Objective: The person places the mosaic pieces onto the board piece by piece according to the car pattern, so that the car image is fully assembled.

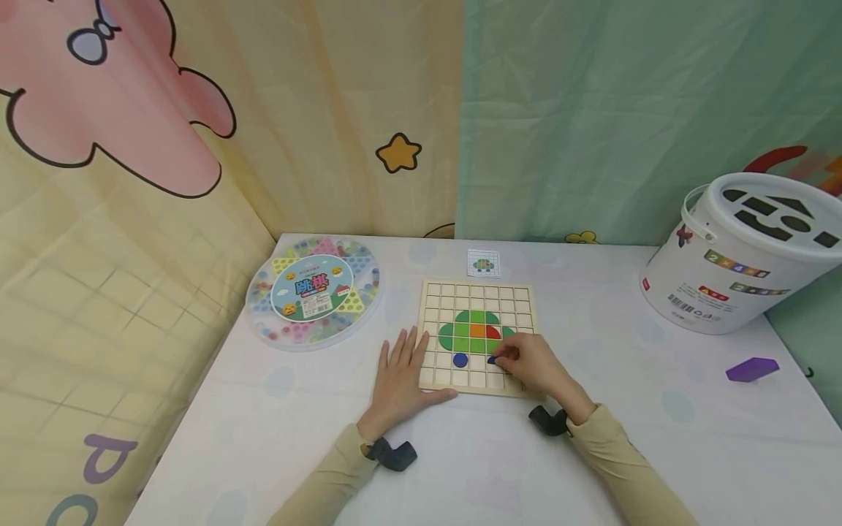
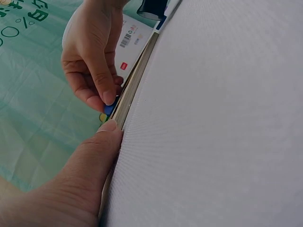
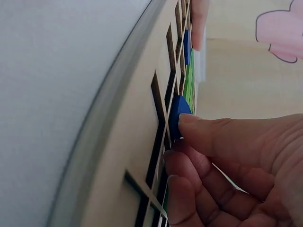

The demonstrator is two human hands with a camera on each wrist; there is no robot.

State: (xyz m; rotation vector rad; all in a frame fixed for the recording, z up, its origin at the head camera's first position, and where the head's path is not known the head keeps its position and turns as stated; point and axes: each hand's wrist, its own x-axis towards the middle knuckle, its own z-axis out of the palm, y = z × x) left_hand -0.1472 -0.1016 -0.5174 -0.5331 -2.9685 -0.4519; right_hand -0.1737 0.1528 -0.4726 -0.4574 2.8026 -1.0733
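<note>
A wooden grid board [image 1: 441,376] lies on the table in the head view. My left hand [image 1: 401,376] rests at its left front corner, fingers spread and straight, thumb along the front edge. Between thumb and fingertips, my right hand [image 1: 536,361] pinches a small blue curved-edge piece [image 3: 178,113] at the board's lower right squares. Left of that, a blue circle [image 1: 460,360] sits on the grid. Above them are green pieces [image 1: 462,345], an orange square [image 1: 477,330] and a red piece [image 1: 492,332]. The right hand partly hides the green shape's right end.
Behind the board lies a small card [image 1: 483,264] picturing a similar coloured shape. A round Chinese checkers set [image 1: 312,288] is at the back left. At the right stand a white bucket [image 1: 691,274] with a shape-hole lid and a purple block [image 1: 753,370].
</note>
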